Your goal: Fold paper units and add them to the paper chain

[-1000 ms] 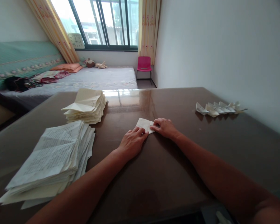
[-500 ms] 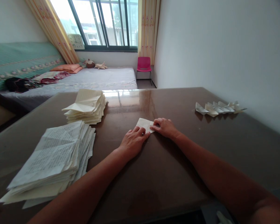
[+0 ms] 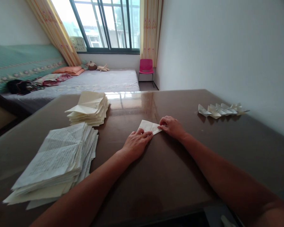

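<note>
A small folded sheet of paper (image 3: 146, 125) lies on the brown table, pale with some writing on its right part. Over its near left side rests my left hand (image 3: 137, 142), fingers bent and pressing the paper against the tabletop. At the paper's right corner, my right hand (image 3: 171, 126) has thumb and fingers closed in a pinch on the edge. Part of the sheet is hidden under the left fingers.
To the left stand a stack of written sheets (image 3: 54, 157) and, behind it, a stack of cream sheets (image 3: 90, 105). Several folded paper pieces (image 3: 220, 110) sit in a row at the right. Beyond the brown table (image 3: 180, 176) are a bed (image 3: 113, 77) and a pink chair (image 3: 146, 66).
My right hand has moved slightly right, and more of the paper's written right part shows between the hands. My left hand stays on the paper, its fingers a little straighter.
</note>
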{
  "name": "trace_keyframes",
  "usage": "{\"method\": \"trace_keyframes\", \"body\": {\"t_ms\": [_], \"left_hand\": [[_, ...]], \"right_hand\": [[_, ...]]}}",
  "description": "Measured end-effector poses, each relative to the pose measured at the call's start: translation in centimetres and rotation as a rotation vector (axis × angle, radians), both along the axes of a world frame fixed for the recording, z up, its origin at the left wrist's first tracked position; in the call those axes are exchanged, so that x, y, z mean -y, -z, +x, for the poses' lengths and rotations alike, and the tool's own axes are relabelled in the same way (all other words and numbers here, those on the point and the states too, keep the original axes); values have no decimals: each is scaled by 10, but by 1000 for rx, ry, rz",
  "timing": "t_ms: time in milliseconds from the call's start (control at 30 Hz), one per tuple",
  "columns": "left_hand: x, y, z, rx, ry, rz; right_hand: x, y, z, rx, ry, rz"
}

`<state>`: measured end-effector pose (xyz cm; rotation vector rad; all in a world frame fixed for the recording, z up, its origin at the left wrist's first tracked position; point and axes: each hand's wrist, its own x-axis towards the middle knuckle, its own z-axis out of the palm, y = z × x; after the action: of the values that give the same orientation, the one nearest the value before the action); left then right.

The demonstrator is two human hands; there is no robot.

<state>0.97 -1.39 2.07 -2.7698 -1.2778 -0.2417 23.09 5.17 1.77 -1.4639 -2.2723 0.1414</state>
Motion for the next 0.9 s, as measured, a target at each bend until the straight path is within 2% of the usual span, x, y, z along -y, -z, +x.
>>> {"method": "trace_keyframes", "body": {"t_ms": [67, 133, 200, 400, 500, 667, 800, 900], "left_hand": [[1, -1, 1, -13, -5, 1], [1, -1, 1, -25, -12, -1], [1, -2, 2, -34, -19, -7], [0, -2, 1, -48, -25, -11], [0, -1, 2, -36, -24, -1], [-2, -3, -3, -32, -25, 32], [-8, -8, -19, -21, -94, 81], [-12, -10, -25, -31, -89, 128]], "right_hand": [[7, -3, -6, -47, -117, 47], [13, -4, -13, -55, -247, 20], [16, -3, -17, -31, -285, -41], [8, -12, -1, 83, -73, -216], [10, -17, 1, 124, -24, -176], [23, -13, -15, 61, -296, -65], [24, -7, -19, 36, -369, -42], [20, -6, -17, 14, -415, -8]]}}
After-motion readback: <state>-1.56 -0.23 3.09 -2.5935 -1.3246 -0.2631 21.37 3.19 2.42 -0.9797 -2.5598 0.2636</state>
